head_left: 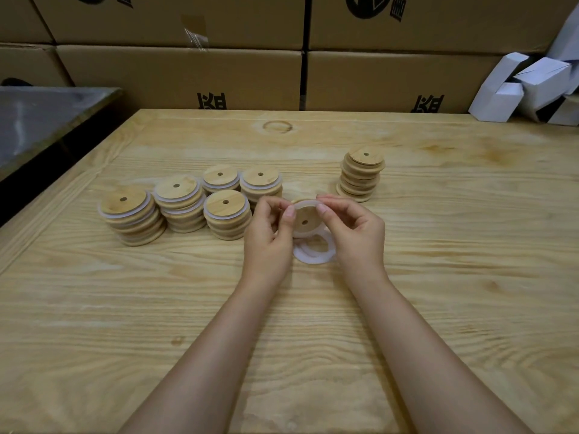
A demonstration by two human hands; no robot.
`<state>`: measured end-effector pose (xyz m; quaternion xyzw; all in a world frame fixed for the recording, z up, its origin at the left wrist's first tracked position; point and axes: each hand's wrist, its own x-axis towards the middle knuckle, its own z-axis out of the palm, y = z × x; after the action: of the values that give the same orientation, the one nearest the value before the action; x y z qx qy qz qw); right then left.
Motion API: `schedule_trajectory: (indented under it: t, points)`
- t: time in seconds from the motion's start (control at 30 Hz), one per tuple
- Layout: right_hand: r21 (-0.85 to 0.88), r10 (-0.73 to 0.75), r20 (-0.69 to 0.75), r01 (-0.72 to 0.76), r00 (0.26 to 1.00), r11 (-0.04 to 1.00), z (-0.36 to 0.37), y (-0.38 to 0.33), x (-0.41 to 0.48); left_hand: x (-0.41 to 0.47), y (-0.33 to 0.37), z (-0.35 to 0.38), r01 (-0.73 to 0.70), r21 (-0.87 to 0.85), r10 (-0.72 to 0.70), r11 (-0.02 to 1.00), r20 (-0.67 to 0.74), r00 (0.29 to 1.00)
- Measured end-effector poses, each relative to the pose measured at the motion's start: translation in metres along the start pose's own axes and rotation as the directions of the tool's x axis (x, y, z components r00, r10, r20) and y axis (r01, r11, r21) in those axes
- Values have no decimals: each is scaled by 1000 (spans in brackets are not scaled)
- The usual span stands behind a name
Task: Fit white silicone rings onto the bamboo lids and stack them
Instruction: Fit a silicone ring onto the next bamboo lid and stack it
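My left hand [268, 234] and my right hand [354, 233] hold one round bamboo lid [304, 221] between them above the table, its small centre hole facing me. A white silicone ring [308, 205] lies around the lid's rim under both thumbs. Loose white rings [314, 253] lie flat on the table just below the lid. Left of my hands stand several stacks of ringed lids [180, 203]. A stack of bare lids [361, 173] stands behind my right hand.
The wooden table [313, 324] runs to a wall of cardboard boxes [188, 73] at the back. Folded white cartons [529, 89] are piled at the back right. A dark metal surface [40, 120] sits beyond the table's left edge.
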<state>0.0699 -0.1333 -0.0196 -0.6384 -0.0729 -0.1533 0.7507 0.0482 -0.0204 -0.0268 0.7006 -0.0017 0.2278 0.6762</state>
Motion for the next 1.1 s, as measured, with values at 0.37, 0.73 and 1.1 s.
schedule_trajectory:
  t: [0.37, 0.73, 1.1]
  points:
    - [-24, 13, -32, -13, 999, 1000, -3, 3, 2, 0, -2, 0, -26, 33, 26, 999, -12, 1000]
    - [-28, 51, -63, -52, 997, 998, -5, 7, 3, 1, -6, 1, -1, 60, 4, 998, -52, 999]
    - [-23, 86, -83, -88, 993, 996, -4, 6, 3, 0, -5, 1, 32, 49, -27, 998, -110, 994]
